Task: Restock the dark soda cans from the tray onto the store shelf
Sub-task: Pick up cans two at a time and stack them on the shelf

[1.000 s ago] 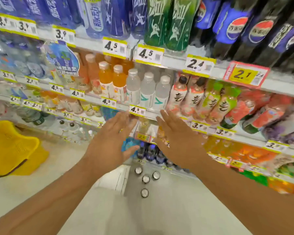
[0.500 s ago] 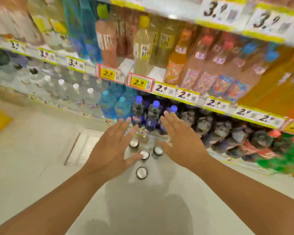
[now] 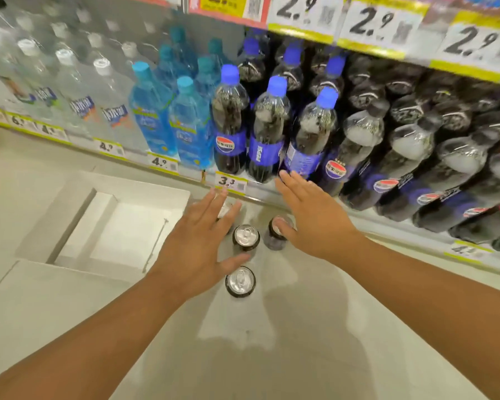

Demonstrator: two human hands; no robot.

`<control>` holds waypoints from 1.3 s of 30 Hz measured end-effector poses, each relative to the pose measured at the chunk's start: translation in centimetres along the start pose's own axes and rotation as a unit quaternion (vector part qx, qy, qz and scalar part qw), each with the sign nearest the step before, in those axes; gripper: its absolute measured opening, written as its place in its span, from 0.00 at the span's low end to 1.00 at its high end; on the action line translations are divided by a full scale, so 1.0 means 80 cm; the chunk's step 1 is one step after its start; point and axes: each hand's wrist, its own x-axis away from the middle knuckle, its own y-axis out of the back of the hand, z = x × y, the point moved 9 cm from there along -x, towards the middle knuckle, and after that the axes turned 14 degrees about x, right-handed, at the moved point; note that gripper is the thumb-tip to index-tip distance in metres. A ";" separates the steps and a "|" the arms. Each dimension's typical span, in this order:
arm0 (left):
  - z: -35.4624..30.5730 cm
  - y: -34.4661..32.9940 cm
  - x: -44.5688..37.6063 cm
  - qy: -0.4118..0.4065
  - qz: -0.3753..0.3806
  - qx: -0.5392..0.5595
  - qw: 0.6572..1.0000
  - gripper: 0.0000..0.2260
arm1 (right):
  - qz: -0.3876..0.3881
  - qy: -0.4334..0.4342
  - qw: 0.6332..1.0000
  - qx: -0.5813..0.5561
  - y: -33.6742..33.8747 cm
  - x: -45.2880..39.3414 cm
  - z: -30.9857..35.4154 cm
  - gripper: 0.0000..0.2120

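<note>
From the head camera, looking down at the foot of a store shelf (image 3: 260,197), four dark soda cans stand upright on the pale floor (image 3: 300,327) just in front of the shelf's bottom edge. The nearest can (image 3: 240,282) stands alone with its silver top fully in sight. Beyond it, the middle can (image 3: 246,236) also shows its whole top. A third can (image 3: 224,209) stands to the left of that one and is mostly hidden under fingers, and a fourth can (image 3: 276,232) stands to the right, partly covered by a thumb. No tray can be made out under the cans.

The left hand (image 3: 198,241) is spread flat, fingers straight and slightly apart, palm down over the left can, with its thumb stretched out between the nearest can and the middle one. It holds nothing. The right hand (image 3: 312,217) is likewise flat and spread, fingers pointing toward the shelf, its thumb lying over the top of the right-hand can. It grips nothing either. Whether either hand actually touches a can cannot be told.

On the bottom shelf stand cola bottles (image 3: 267,131) with blue caps and blue labels, darker-capped cola bottles (image 3: 401,157) to their right, light blue drink bottles (image 3: 153,111) to their left, and clear water bottles (image 3: 78,85) further left. Yellow price tags (image 3: 231,181) line the shelf edges. A white raised panel (image 3: 107,223) lies on the floor to the left.
</note>
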 end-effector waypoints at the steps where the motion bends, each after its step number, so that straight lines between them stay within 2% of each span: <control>1: 0.003 -0.010 0.004 0.004 0.000 0.002 1.000 0.40 | 0.005 0.006 1.000 -0.003 -0.009 -0.002 0.000 0.37; 8: 0.020 -0.071 0.026 0.023 0.034 0.003 0.999 0.41 | 0.030 -0.019 0.999 -0.029 -0.064 0.001 -0.005 0.34; 16: 0.024 -0.120 0.039 0.050 0.042 0.025 0.998 0.44 | 0.067 -0.012 0.996 -0.063 -0.105 -0.007 0.001 0.38; 20: 0.031 -0.150 0.052 0.053 0.062 0.024 0.996 0.47 | 0.108 -0.035 0.984 -0.138 -0.131 -0.011 -0.001 0.40; 26: 0.047 -0.184 0.062 0.094 0.092 0.097 0.987 0.48 | 0.136 -0.073 0.959 -0.238 -0.165 -0.014 0.000 0.42; 30: 0.054 -0.195 0.068 0.152 0.082 0.209 0.963 0.43 | 0.133 -0.128 0.940 -0.287 -0.177 -0.015 -0.005 0.41; 35: 0.065 -0.203 0.073 0.231 0.056 0.326 0.915 0.33 | 0.104 -0.184 0.901 -0.379 -0.184 -0.014 -0.008 0.30; 39: 0.071 -0.201 0.076 0.250 0.039 0.364 0.896 0.32 | 0.101 -0.189 0.892 -0.398 -0.179 -0.009 -0.014 0.28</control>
